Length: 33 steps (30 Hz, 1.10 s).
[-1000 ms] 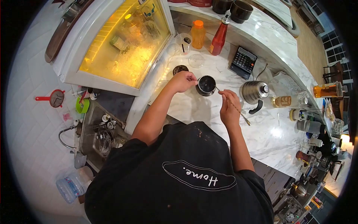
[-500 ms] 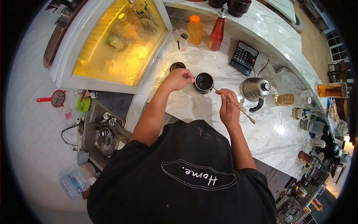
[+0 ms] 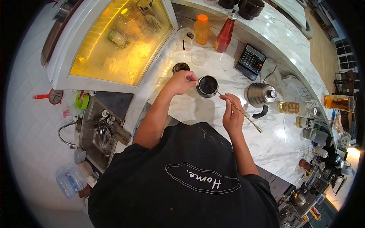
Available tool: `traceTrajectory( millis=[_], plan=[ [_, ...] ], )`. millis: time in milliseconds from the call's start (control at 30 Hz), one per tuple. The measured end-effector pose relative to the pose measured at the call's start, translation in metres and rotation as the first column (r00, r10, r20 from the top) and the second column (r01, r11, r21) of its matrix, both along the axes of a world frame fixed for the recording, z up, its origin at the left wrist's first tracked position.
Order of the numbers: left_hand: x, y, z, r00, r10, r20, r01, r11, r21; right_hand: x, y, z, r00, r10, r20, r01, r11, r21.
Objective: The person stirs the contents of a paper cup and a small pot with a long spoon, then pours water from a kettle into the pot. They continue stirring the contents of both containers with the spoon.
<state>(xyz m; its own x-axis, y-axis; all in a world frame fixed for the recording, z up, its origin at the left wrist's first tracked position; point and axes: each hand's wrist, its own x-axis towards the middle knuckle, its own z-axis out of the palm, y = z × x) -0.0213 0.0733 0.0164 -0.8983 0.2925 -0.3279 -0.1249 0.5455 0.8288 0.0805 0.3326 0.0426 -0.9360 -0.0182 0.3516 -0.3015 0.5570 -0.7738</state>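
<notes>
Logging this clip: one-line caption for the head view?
Left hand steadies small dark metal cup; right hand dips long thin spoon into it.

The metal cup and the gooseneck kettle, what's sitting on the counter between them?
Head view: bare marble counter between the metal cup and the gooseneck kettle. Only the long stirring spoon, held by the right hand, crosses above it, its tip in the cup.

Café bar, curved marble counter (image 3: 266, 140), lit display fridge (image 3: 118, 41), gooseneck kettle (image 3: 258, 95), syrup bottles (image 3: 224, 32), calculator (image 3: 249, 61)
</notes>
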Motion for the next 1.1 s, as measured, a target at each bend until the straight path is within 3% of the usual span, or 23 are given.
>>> traceTrajectory(
  millis=[300,600,833,1100],
  plan=[
    [-0.001,0.001,0.007,1.000,-0.030,-0.005,0.029,0.999,-0.038,0.003,-0.008,-0.004,0.987,-0.103,0.119,0.118,0.985,-0.127],
    [-0.002,0.000,0.007,0.999,-0.043,-0.003,0.043,0.998,-0.034,0.018,0.000,0.012,0.997,-0.066,-0.031,0.061,0.990,-0.131],
    [-0.003,0.001,0.010,0.998,-0.054,0.021,0.055,0.997,-0.045,0.015,0.001,0.013,0.995,-0.093,0.024,0.095,0.987,-0.126],
    [0.006,0.005,0.013,0.997,-0.025,-0.079,0.020,0.998,-0.066,0.020,-0.005,0.023,0.998,-0.056,-0.017,0.053,0.988,-0.148]
  ],
)
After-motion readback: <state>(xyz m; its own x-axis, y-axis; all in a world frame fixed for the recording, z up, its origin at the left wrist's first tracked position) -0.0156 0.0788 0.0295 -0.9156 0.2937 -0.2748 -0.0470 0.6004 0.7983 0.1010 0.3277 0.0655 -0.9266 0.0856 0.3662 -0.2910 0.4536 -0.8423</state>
